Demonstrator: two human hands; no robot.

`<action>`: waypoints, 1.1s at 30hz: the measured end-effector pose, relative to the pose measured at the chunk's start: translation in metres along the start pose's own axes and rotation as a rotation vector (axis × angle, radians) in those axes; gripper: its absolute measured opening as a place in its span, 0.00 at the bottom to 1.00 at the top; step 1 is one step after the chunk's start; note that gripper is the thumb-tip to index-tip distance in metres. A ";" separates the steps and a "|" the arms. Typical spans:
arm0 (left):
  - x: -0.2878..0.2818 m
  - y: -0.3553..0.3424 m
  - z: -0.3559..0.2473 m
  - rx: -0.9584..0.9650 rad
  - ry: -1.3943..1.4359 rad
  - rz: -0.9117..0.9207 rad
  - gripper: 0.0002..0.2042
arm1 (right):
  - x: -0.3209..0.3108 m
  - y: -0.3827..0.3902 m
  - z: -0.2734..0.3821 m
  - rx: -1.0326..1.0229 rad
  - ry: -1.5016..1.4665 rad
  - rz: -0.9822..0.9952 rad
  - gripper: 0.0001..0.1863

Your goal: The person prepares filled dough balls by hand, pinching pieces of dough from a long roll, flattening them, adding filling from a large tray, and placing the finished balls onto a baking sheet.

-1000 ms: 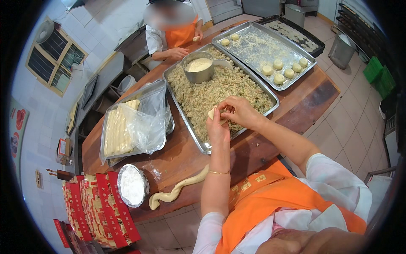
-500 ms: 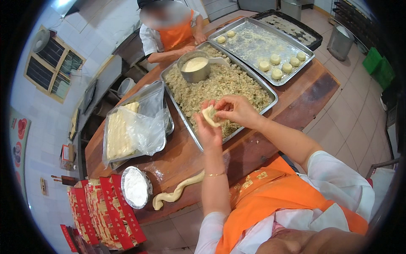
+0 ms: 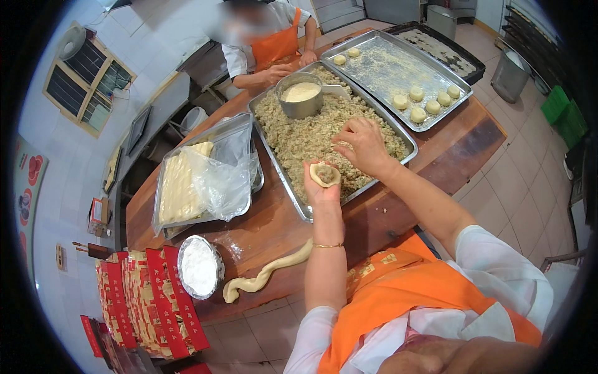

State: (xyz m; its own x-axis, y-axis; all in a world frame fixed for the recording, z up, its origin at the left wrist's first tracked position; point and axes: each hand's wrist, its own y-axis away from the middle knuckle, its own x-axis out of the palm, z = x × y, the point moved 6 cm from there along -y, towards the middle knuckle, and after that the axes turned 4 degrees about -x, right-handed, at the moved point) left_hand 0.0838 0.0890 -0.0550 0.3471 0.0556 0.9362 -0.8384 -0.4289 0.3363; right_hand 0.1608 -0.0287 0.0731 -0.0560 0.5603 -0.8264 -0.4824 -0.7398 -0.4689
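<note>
Just beyond the left hand point(image 3: 321, 187), fingers cupped under a filled dough round point(image 3: 326, 174); right hand point(image 3: 361, 144) half-open, empty, dipped into the filling tray point(image 3: 299, 206), nearer the crumbly filling point(image 3: 311, 131) ahead.

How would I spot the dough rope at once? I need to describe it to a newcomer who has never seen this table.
Start at the long reddish-brown wooden table and go to its near edge, beside the small round foil-lined bowl of white flour. There lies the pale, wavy rope of raw dough, bare on the wood. Unlike the round dough balls on the far steel tray, it is one long uncut strand.
</note>
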 end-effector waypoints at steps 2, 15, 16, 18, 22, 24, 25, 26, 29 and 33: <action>0.006 0.006 0.005 0.015 -0.002 -0.095 0.15 | 0.027 0.002 -0.003 -0.110 -0.395 0.001 0.33; 0.006 0.015 0.014 0.109 -0.199 -0.124 0.17 | 0.074 0.042 0.029 0.193 -0.922 0.058 0.21; 0.004 0.013 0.011 0.106 -0.139 -0.101 0.17 | 0.074 0.037 0.030 0.185 -0.909 0.169 0.21; 0.001 0.010 0.006 0.033 -0.010 -0.012 0.15 | 0.059 0.024 0.031 0.043 -0.886 0.113 0.23; 0.037 0.027 0.012 0.151 0.055 -0.074 0.14 | 0.041 0.018 0.026 -0.153 -0.802 -0.182 0.31; 0.040 0.035 0.010 0.132 0.178 -0.057 0.16 | 0.026 0.019 0.024 -0.356 -0.294 -0.302 0.30; 0.048 0.041 0.010 0.119 0.237 -0.049 0.16 | 0.022 0.018 0.005 -0.291 -0.197 -0.303 0.28; 0.041 0.028 0.002 0.143 0.309 -0.073 0.18 | 0.017 0.014 -0.009 -0.234 -0.104 -0.307 0.27; 0.023 0.003 0.009 0.049 0.230 0.091 0.18 | 0.021 0.009 -0.006 0.034 -0.446 -0.287 0.19; 0.016 0.006 0.019 0.082 -0.028 -0.045 0.12 | 0.053 0.024 0.011 0.066 -0.709 -0.110 0.21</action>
State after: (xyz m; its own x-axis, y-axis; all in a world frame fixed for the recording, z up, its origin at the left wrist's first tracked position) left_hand 0.0921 0.0703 -0.0396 0.3964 0.0519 0.9166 -0.7848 -0.4989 0.3676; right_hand 0.1368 -0.0126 0.0221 -0.5471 0.7542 -0.3632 -0.5689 -0.6533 -0.4995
